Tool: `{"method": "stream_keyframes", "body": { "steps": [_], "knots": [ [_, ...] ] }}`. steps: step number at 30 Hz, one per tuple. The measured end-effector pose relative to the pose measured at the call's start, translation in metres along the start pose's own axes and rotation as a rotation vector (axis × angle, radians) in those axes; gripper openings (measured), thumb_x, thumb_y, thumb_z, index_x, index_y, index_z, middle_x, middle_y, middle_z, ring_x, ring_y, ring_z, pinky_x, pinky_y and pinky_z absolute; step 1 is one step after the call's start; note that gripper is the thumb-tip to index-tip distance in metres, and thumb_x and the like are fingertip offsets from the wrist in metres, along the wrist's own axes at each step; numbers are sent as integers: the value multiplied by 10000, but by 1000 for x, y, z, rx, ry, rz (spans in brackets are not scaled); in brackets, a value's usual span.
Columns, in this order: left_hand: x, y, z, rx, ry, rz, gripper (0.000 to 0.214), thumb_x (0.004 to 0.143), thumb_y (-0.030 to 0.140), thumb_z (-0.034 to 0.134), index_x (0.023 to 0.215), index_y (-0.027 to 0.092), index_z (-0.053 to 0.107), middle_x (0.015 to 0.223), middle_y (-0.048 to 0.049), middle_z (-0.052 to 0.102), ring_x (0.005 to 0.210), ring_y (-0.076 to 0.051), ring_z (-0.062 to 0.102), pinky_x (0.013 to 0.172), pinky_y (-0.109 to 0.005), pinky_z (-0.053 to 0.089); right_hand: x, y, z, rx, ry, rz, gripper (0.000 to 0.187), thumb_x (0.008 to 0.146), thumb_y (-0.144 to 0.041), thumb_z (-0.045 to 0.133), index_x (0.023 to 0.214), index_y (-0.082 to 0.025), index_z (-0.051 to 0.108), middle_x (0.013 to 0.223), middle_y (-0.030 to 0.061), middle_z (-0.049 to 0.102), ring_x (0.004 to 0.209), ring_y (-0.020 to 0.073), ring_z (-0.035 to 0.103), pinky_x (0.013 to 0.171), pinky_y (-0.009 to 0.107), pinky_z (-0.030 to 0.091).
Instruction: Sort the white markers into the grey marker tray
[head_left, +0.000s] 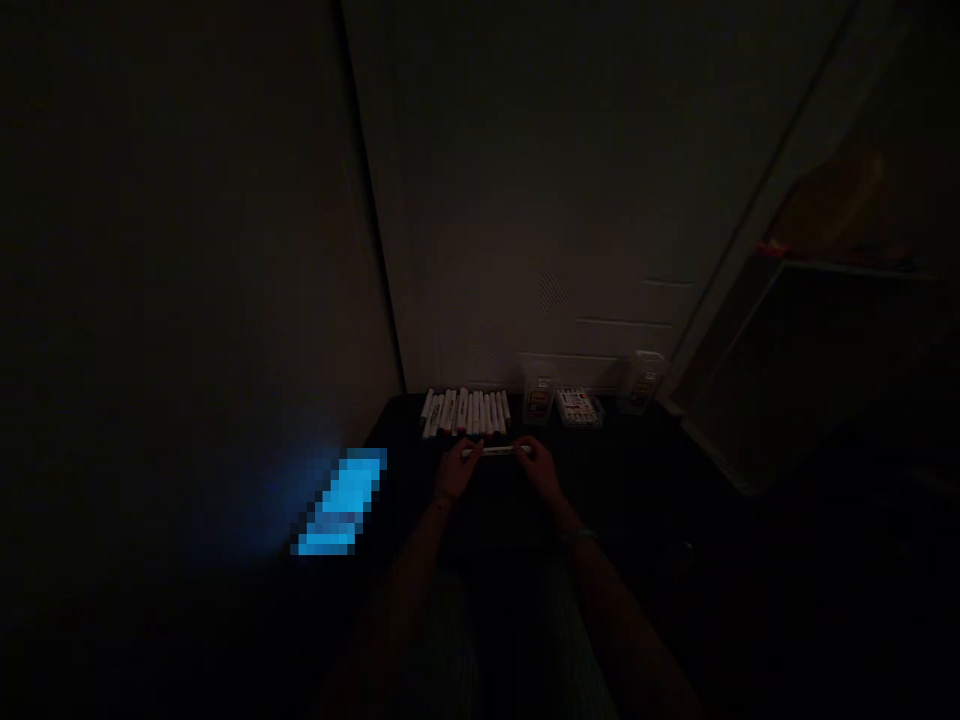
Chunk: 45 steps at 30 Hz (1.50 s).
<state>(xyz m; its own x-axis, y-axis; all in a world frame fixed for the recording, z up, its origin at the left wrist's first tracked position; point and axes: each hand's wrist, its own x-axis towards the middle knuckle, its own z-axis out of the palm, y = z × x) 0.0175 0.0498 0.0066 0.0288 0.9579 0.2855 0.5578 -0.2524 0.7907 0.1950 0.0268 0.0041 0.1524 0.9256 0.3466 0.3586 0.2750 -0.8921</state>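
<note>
A white marker (pixel 498 451) lies level between my two hands, low over the dark table (pixel 622 480). My left hand (pixel 454 472) pinches its left end. The right end is between the closed fingers of my right hand (pixel 541 466). Just beyond my hands, several white markers (pixel 465 410) lie side by side in a row, some with dark or reddish ends. The dim light hides fine detail of the fingers and any print on the marker.
Behind the right hand stand a clear plastic case (pixel 538 398), an open case of markers (pixel 577 406) and another clear case (pixel 643 384). A blurred, glowing blue screen (pixel 341 503) is at the left. A pale wall (pixel 480 200) rises behind the table; a shelf (pixel 840 265) is at right.
</note>
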Motion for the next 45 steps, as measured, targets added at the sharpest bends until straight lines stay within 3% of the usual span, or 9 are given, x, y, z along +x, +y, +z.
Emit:
{"method": "stream_keyframes", "body": {
  "steps": [7,15,22,31,45],
  "knots": [
    [0,-2,1,7,14,26,416,750,546,398,732,175,585,568,28,552,557,-103,499,528,-189,340,1,4,-2,-14,5,-41,281,783,-281,334,834,-207,600,784,-11,608,746,137,540,699,231,403],
    [0,-4,2,0,18,39,412,753,542,395,747,178,589,557,29,535,553,-103,484,526,-190,338,0,0,0,2,-2,-13,251,744,-365,448,853,-198,600,785,-11,610,710,134,533,667,221,400],
    [2,-7,2,18,19,38,409,750,545,404,754,181,590,577,24,558,551,-104,495,524,-191,332,-1,0,-4,-20,-5,-40,296,792,-298,329,843,-196,602,774,-9,608,728,135,537,667,222,395],
    [1,-3,1,-9,18,34,423,753,545,397,751,167,588,581,26,564,542,-96,490,517,-184,333,0,-1,-1,7,-16,-17,267,739,-386,462,853,-189,601,789,-12,614,721,132,542,665,215,403],
    [0,-4,1,-3,17,55,430,761,545,389,748,165,589,569,30,540,550,-96,483,526,-184,336,1,5,-2,-14,-30,-42,267,794,-340,372,860,-194,586,792,-9,604,747,134,534,660,212,387]
  ]
}}
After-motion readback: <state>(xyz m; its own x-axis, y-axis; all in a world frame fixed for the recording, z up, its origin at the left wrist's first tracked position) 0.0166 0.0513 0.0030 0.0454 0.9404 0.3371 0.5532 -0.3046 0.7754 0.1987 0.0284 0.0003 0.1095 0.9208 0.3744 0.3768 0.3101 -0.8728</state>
